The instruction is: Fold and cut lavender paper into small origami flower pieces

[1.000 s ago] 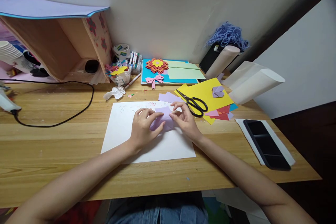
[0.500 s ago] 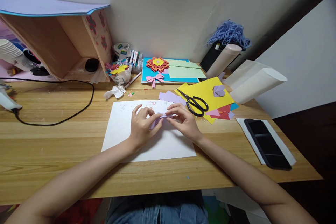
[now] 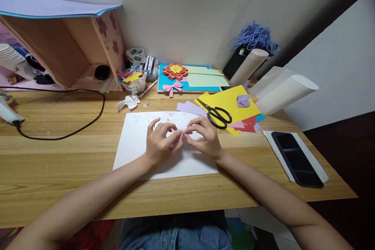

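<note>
Thumb and fingers of my left hand [image 3: 161, 140] pinch a small piece of purple paper, most of it hidden behind the fingers. From the other side my right hand [image 3: 206, 138] pinches the same piece, the fingertips of both hands almost meeting. Both hands are over a white sheet of paper [image 3: 131, 144] that lies on the wooden table and carries coloured specks along its far edge. Just past my right hand lie black-handled scissors [image 3: 216, 115], open a little, partly on yellow paper [image 3: 225, 99]. A folded purple paper piece [image 3: 243, 100] rests on that yellow paper.
Purple strips [image 3: 190, 108] lie beyond the white sheet. At the back are a blue board [image 3: 202, 69] with a paper flower [image 3: 175, 71] and a pink bow [image 3: 172, 87]. A phone [image 3: 295, 160] is at the right, a glue gun [image 3: 10, 111] with its cord at the left.
The fingertips have come closer together, and less of the purple paper shows between them. My right hand's fingers have curled inward slightly.
</note>
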The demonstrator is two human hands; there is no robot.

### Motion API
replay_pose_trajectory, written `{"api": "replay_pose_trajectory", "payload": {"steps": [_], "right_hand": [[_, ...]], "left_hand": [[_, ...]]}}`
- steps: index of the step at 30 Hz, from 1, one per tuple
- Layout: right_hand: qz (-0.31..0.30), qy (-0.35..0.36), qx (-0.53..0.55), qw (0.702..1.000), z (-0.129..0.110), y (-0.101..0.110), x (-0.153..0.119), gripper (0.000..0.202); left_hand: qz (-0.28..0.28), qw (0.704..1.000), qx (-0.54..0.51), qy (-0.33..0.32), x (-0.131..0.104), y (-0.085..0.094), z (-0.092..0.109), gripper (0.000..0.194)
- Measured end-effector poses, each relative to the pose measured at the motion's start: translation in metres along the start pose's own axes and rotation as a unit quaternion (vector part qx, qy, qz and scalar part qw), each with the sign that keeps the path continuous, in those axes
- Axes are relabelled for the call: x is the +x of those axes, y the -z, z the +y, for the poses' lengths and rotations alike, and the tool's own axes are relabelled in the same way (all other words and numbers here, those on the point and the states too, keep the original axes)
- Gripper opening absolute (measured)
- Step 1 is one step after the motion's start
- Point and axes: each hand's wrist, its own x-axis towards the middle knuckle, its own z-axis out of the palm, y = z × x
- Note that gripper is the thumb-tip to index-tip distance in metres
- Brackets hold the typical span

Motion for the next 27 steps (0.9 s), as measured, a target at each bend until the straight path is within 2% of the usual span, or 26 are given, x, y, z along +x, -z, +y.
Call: {"api": "replay_pose_trajectory", "payload": {"steps": [4,7,11,16,19,21,24,27], "right_hand": [[0.014,0.018,-0.072,0.997,0.000,0.001,0.000,0.008],[0.008,0.005,-0.078,0.997,0.003,0.002,-0.001,0.010],[0.010,-0.034,-0.055,0.998,0.011,0.007,0.001,0.012],[0.057,-0.096,-0.002,0.994,0.018,0.013,0.005,0.008],[0.003,-0.137,0.082,0.987,0.015,0.011,0.005,0.003],[-0.040,-0.160,0.128,0.978,0.012,0.006,0.002,0.006],[-0.054,-0.224,0.183,0.956,0.011,-0.004,-0.003,0.021],[-0.063,-0.322,0.271,0.905,0.012,-0.013,-0.007,0.032]], "left_hand": [[0.010,1.000,-0.005,-0.002,-0.001,0.000,0.000,0.010],[0.009,1.000,-0.011,0.007,-0.002,0.000,0.000,0.012],[0.009,0.999,-0.017,0.025,-0.003,0.000,-0.002,0.010],[0.002,0.998,-0.023,0.064,-0.002,0.000,-0.004,0.007],[0.002,0.996,-0.028,0.080,-0.001,0.000,-0.004,0.007],[0.008,0.996,-0.031,0.088,0.000,0.001,-0.004,0.006],[0.019,0.994,-0.039,0.105,0.001,0.000,-0.005,0.005],[0.030,0.987,-0.046,0.152,0.001,-0.001,-0.006,0.004]]}}
